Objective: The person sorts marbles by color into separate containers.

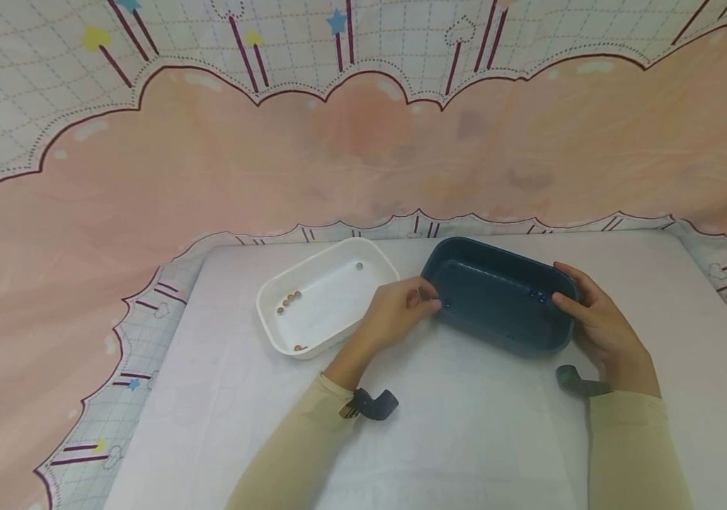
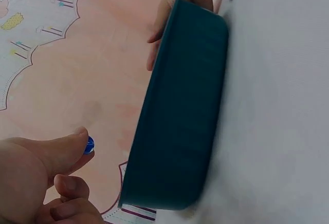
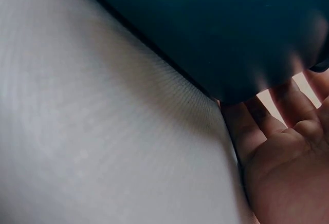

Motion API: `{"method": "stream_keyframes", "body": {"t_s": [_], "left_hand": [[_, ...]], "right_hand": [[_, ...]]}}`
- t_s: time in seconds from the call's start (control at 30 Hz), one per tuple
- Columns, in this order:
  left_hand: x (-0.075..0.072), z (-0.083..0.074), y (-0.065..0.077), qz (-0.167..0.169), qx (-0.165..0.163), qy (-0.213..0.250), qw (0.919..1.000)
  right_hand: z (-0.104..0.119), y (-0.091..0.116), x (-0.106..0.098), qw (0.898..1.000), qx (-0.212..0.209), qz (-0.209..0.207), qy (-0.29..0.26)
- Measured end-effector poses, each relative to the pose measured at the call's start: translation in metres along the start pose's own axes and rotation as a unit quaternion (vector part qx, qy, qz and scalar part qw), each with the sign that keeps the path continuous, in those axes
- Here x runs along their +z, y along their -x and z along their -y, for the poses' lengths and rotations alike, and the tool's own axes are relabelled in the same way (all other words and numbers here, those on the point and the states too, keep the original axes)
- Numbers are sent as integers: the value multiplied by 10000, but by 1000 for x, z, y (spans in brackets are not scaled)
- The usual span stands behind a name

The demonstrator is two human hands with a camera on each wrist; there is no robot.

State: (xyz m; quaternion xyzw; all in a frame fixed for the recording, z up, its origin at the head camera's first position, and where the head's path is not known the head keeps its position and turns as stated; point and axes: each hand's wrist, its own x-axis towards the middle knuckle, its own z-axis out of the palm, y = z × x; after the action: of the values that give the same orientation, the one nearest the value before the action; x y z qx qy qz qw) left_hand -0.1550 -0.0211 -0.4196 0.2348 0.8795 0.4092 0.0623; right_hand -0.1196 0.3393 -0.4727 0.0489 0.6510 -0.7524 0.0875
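Note:
My left hand (image 1: 398, 308) is over the left end of a dark teal tray (image 1: 497, 336). Its thumb and forefinger pinch a blue marble (image 2: 89, 145), seen clearly in the left wrist view. My right hand (image 1: 605, 329) grips the tray's right end, with the thumb over the rim and the other fingers along the outside; the right wrist view shows the palm (image 3: 288, 178) beside the tray wall. Blue marbles (image 1: 542, 298) lie inside the teal tray near the right thumb.
To the left stands a white tray (image 1: 321, 347) with several brownish marbles (image 1: 291, 297) and a greyish one (image 1: 359, 266). Both trays are on a white-covered table (image 1: 465, 425). A patterned pink cloth (image 1: 363, 163) hangs behind. Dark wrist devices (image 1: 376, 405) stick out from both wrists.

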Motion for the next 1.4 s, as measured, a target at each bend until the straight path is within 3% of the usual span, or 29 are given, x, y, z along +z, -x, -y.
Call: {"method": "stream_keyframes", "body": {"t_s": [0.4, 0.63, 0.83, 1.4], "left_hand": [[-2, -12, -15, 64, 50, 133, 9999], [-4, -17, -27, -26, 142, -35, 9999], [-6, -19, -35, 36, 23, -67, 10000], [-7, -16, -36, 20, -145, -60, 9999]], "right_hand": [[0, 1, 1, 10000, 43, 13, -34], [1, 0, 3, 10000, 46, -12, -49], [2, 0, 3, 9999, 135, -48, 85], [3, -3, 6, 9998, 187, -36, -81]]}}
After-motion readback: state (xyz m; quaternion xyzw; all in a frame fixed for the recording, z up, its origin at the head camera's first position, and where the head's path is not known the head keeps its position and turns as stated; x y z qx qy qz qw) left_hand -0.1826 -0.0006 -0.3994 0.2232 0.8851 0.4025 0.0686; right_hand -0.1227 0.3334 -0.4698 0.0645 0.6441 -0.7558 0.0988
